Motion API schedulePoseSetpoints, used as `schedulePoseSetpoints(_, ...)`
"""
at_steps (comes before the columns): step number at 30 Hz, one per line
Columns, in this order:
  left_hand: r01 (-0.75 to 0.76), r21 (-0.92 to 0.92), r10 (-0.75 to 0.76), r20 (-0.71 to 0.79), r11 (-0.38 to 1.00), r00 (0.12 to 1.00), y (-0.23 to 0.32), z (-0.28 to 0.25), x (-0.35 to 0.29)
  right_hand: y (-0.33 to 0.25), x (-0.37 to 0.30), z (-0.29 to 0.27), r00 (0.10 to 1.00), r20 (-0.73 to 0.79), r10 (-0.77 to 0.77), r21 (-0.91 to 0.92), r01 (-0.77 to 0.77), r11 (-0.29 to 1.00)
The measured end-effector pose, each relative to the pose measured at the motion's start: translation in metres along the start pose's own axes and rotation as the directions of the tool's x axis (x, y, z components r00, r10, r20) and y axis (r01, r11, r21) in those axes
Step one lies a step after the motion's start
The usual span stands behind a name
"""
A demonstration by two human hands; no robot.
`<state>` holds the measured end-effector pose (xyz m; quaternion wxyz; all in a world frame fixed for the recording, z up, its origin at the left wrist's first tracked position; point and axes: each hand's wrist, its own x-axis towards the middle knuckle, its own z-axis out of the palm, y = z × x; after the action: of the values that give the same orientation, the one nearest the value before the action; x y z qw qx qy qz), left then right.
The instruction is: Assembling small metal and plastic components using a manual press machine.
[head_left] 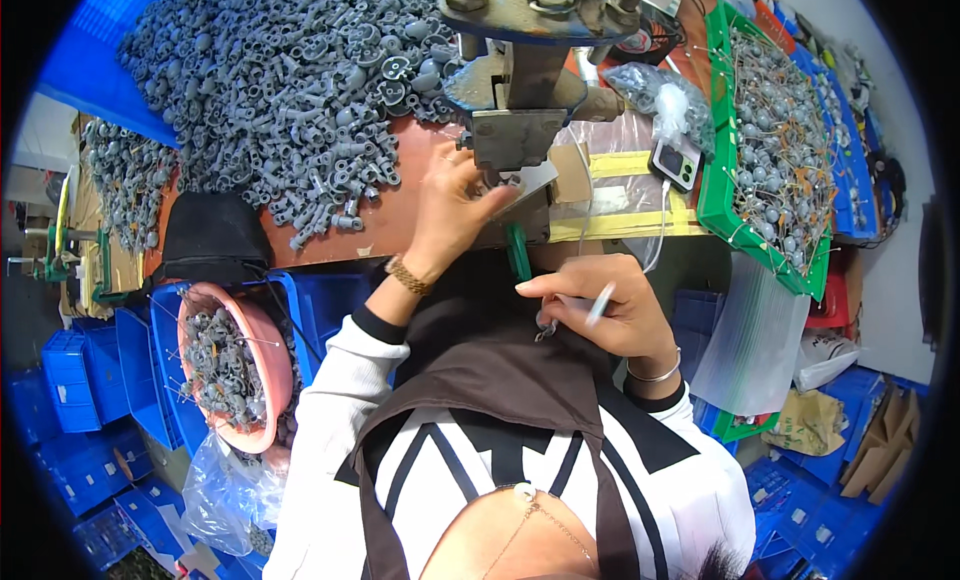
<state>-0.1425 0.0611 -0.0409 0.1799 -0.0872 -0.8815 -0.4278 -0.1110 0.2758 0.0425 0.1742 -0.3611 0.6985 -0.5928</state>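
My left hand (447, 205) is at the metal press (515, 135), its fingers curled in beside the press's lower jaw. The thumb tip reaches under that jaw, and what the fingers grip there is too hidden to name. Lower and to the right, in front of my apron (480, 350), my right hand (615, 300) is closed around a thin pale stick-like thing (600, 305). A small grey part (546, 327) shows below its fingers. Between the hands, a green handle-like piece (517, 252) hangs at the table edge.
A big heap of grey plastic parts (290, 90) covers the table's left side. At right stand a green tray (715, 205) of wired parts and a phone (676, 164) with a cable. A pink basin (268, 365) of parts sits at lower left, near blue bins (75, 375).
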Motion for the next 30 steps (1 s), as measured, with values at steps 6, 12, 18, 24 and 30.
schedulePoseSetpoints(6, 0.170, -0.094, -0.168, 0.035, 0.981, 0.985, 0.004, 0.015, -0.014, 0.007, 0.000, 0.007, 0.999, -0.032, -0.011, 0.142, 0.015, 0.990)
schedulePoseSetpoints(12, 0.092, 0.390, 0.061, -0.363, 0.916, 0.930, -0.026, -0.039, -0.052, 0.006, 0.005, 0.001, 0.998, -0.036, -0.043, 0.230, 0.050, 0.972)
schedulePoseSetpoints(18, 0.470, 0.695, -0.254, -0.398, 0.544, 0.882, -0.090, -0.074, -0.086, 0.024, 0.004, 0.000, 0.990, -0.115, 0.084, 0.288, -0.047, 0.956)
schedulePoseSetpoints(24, 0.345, 0.691, -0.136, -0.340, 0.635, 0.931, -0.097, -0.052, -0.043, 0.025, 0.002, 0.005, 0.997, -0.076, 0.000, 0.258, 0.019, 0.966)
schedulePoseSetpoints(30, 0.334, 0.643, -0.169, -0.306, 0.690, 0.937, -0.088, -0.030, -0.008, 0.036, -0.009, 0.000, 0.992, -0.122, 0.000, 0.227, 0.028, 0.974)
